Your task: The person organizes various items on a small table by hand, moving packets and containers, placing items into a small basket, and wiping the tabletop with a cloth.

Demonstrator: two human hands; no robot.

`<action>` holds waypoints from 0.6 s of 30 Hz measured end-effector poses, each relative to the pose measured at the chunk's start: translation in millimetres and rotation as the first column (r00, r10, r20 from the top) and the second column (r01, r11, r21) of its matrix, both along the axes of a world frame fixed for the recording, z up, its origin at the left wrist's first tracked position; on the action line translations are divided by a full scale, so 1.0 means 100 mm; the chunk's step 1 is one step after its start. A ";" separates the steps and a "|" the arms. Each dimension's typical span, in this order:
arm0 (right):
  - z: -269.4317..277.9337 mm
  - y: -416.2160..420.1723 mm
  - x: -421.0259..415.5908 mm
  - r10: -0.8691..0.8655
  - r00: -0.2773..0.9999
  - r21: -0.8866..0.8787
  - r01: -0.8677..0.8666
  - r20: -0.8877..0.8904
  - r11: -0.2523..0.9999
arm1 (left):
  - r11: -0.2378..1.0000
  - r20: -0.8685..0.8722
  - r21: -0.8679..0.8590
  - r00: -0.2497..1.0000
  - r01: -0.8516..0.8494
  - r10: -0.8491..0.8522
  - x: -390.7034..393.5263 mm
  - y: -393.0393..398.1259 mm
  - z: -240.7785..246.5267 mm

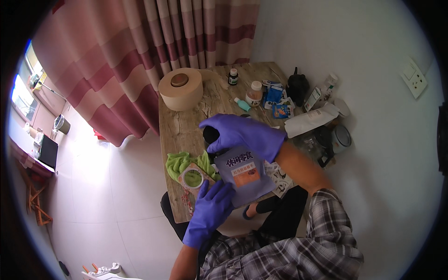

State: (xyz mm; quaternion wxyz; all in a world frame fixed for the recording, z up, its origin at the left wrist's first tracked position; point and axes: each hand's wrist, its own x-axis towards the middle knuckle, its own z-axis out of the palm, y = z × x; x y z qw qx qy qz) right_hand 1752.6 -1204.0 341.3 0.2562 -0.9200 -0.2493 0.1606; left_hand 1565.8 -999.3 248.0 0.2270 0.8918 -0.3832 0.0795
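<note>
Both hands wear purple rubber gloves. My right hand (238,134) is curled round a dark object with a round black top (211,134), above the middle of the wooden table (182,129); its lower part is hidden. A purple snack pouch (245,178) bearing writing lies at the table's near edge, just below that hand. My left hand (213,201) lies with its fingers extended at the pouch's left edge, beside a patterned piece with a round opening (193,177). Whether it grips anything does not show. A crumpled green cloth (176,164) lies under and behind that piece.
A large paper roll (181,92) stands at the back left. Behind my right hand are a small dark bottle (233,77), a pink-filled bottle (254,94), a teal bottle (242,104) and snack packets (274,98). A white pouch (309,120) and a glass pot (315,143) are by the wall.
</note>
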 end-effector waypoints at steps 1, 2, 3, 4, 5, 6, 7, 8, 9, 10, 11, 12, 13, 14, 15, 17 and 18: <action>0.02 -0.05 0.05 0.004 0.999 0.046 -0.002 -0.045 0.999 | 1.000 -0.011 0.003 1.000 0.001 -0.001 0.00 0.01 0.01; 0.04 -0.11 0.12 0.010 0.996 0.091 -0.002 -0.090 0.996 | 1.000 -0.022 0.005 1.000 0.001 -0.001 0.00 0.01 0.01; 0.05 -0.22 0.21 -0.023 0.993 0.152 0.041 -0.119 0.988 | 1.000 -0.033 0.008 0.999 0.009 -0.008 0.01 0.01 0.02; 0.04 -0.31 0.37 -0.042 0.988 0.214 0.074 -0.150 0.974 | 1.000 -0.032 0.018 0.999 0.004 -0.004 0.01 0.03 0.02; 0.05 -0.41 0.52 -0.057 0.981 0.275 0.106 -0.183 0.956 | 1.000 -0.032 0.029 0.999 -0.002 0.003 0.00 0.05 0.02; 0.09 -0.54 0.65 -0.166 0.984 0.295 0.177 -0.061 0.939 | 1.000 -0.036 0.030 0.999 -0.005 0.007 -0.01 0.04 0.01; 0.13 -0.71 0.76 -0.278 0.959 0.323 0.245 0.061 0.914 | 1.000 -0.035 0.009 0.999 -0.006 0.006 0.00 0.03 -0.01; 0.12 -0.94 0.87 -0.349 0.864 0.179 0.303 0.364 0.936 | 1.000 -0.030 -0.012 1.000 0.000 0.000 0.01 0.01 -0.03; 0.05 -1.12 0.98 -0.333 0.695 0.057 0.388 0.638 0.920 | 1.000 -0.026 -0.026 1.000 -0.001 0.001 0.01 0.01 -0.04; 0.01 -1.21 1.05 -0.343 0.724 -0.036 0.452 0.598 0.891 | 1.000 -0.035 -0.017 0.999 0.003 -0.004 0.01 0.01 -0.03; -0.03 -1.29 1.10 -0.358 0.749 -0.132 0.506 0.557 0.852 | 1.000 -0.043 -0.009 0.999 0.009 -0.009 0.01 0.01 -0.02; -0.09 -1.35 1.12 -0.379 0.769 -0.228 0.549 0.514 0.804 | 1.000 -0.052 0.002 0.999 0.016 -0.016 0.01 0.02 -0.01; -0.18 -1.40 1.12 -0.381 0.777 -0.220 0.540 0.501 0.812 | 1.000 -0.049 0.010 0.999 0.016 -0.015 0.01 0.02 0.00; -0.29 -1.43 1.11 -0.384 0.783 -0.212 0.534 0.489 0.818 | 1.000 -0.046 0.017 0.999 0.018 -0.018 0.01 0.02 0.01; -0.31 -1.41 1.09 -0.384 0.791 -0.204 0.524 0.476 0.827 | 1.000 -0.043 0.024 0.999 0.017 -0.016 0.00 0.02 0.02; -0.33 -1.35 1.09 -0.343 0.806 -0.271 0.510 0.482 0.816 | 0.999 -0.033 0.036 0.999 0.009 -0.008 0.00 0.03 0.01; -0.32 -1.32 1.06 -0.323 0.814 -0.308 0.503 0.483 0.807 | 0.999 -0.029 0.039 1.000 0.007 -0.006 -0.01 0.03 0.00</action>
